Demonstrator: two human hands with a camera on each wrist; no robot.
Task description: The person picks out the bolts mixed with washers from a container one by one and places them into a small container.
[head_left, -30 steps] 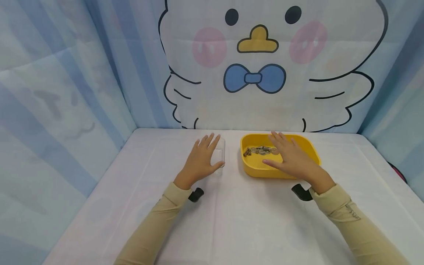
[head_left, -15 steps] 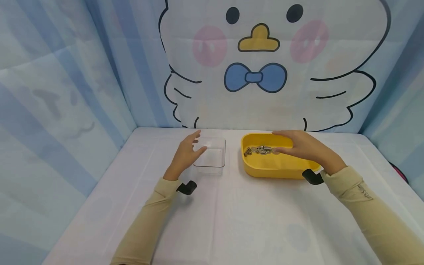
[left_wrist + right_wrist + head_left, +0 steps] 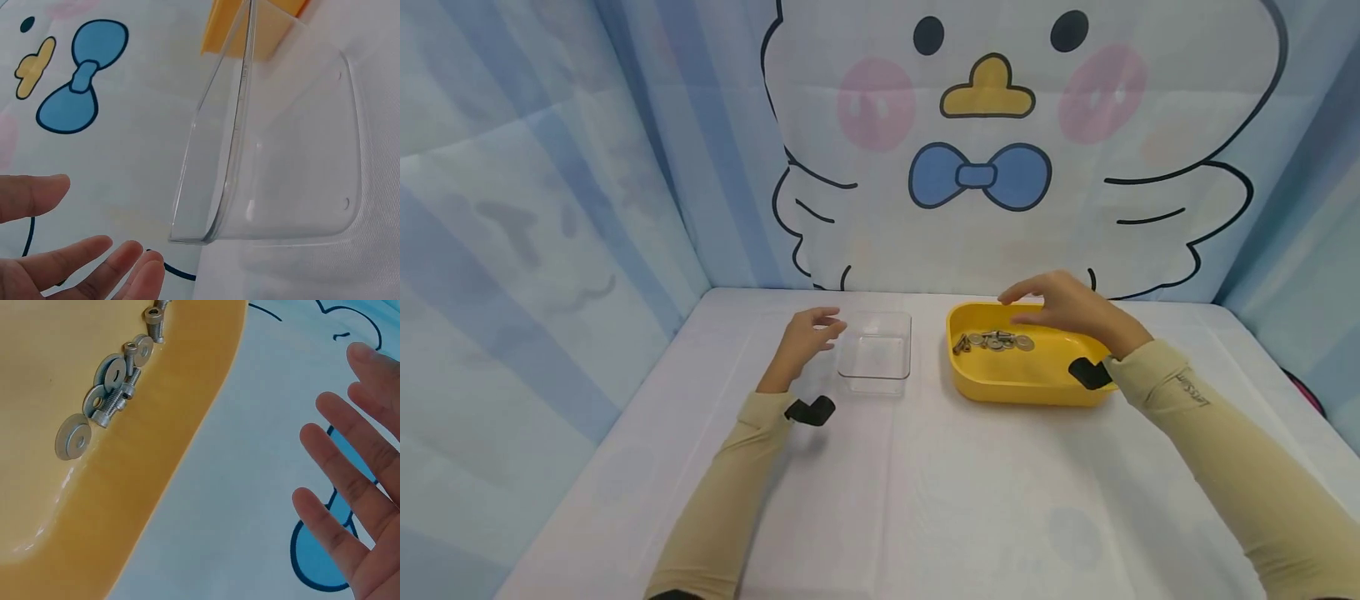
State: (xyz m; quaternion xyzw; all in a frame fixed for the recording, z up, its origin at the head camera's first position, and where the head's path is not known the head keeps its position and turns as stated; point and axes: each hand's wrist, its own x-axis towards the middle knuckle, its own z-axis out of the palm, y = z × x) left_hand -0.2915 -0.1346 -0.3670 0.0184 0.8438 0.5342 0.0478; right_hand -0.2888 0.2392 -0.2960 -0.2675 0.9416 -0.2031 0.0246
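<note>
A clear plastic box point(image 3: 874, 379) stands on the table, left of a yellow tray point(image 3: 1022, 392). Just left of the box is my left hand point(image 3: 805, 340), fingers loosely bent and holding nothing; its fingertips point(image 3: 128, 250) show beside the box's rim in the left wrist view. Over the back of the tray hovers my right hand point(image 3: 1063, 307), empty, its fingers point(image 3: 331, 525) spread in the right wrist view. Metal socket-head bolts point(image 3: 106, 412) and flat washers point(image 3: 74, 440) lie in a loose row inside the tray, along one wall.
A white cloth covers the table point(image 3: 970, 500). Behind it hangs a curtain point(image 3: 977, 250) printed with a cartoon face and a blue bow tie, and striped curtains point(image 3: 550, 292) close in the sides. Dark camera mounts sit at both wrists.
My left hand has drawn left, off the clear box, uncovering it. The right hand has turned sideways and risen toward the tray's back edge. Bolts and washers stay where they were.
</note>
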